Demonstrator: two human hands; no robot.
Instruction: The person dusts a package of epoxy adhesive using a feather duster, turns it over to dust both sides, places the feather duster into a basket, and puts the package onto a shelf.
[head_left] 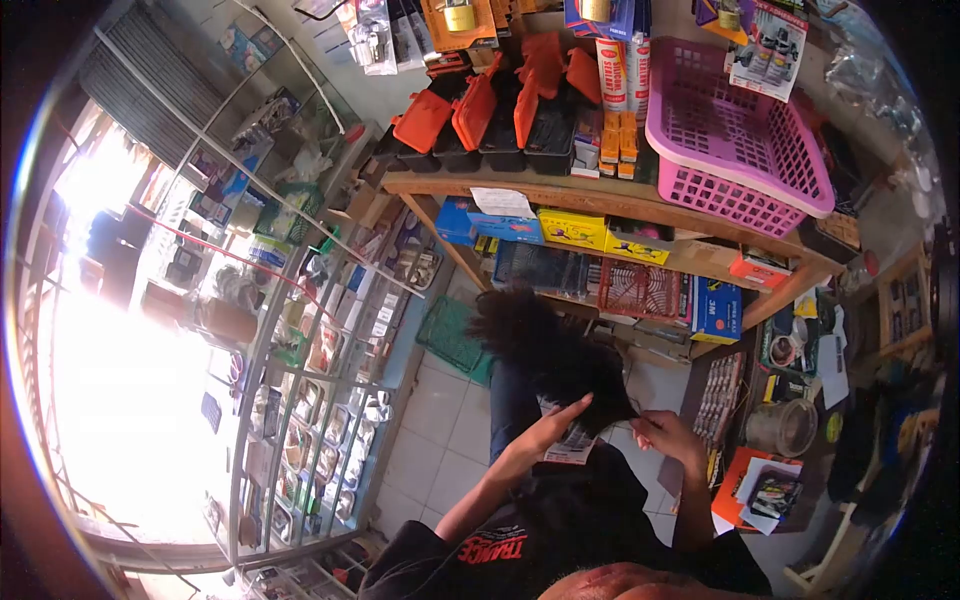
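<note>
A dark, shaggy black item [545, 345] lies over my legs, its exact nature unclear. My left hand [552, 428] is closed, with its thumb and fingers around a printed packet [568, 446] at the item's lower edge. On the other side, my right hand [668, 435] has its fingers bent in a pinch at the thin dark lower-right edge of the same item. Both hands are in front of my black shirt [590, 500].
Ahead stands a wooden shelf [560, 190] with orange-lidded bins [475, 115] and a pink basket [740, 150]. A green basket [450, 338] is on the tiled floor. Glass display shelves [290, 370] line the left. At right are a clear jar [782, 428] and an orange packet [740, 485].
</note>
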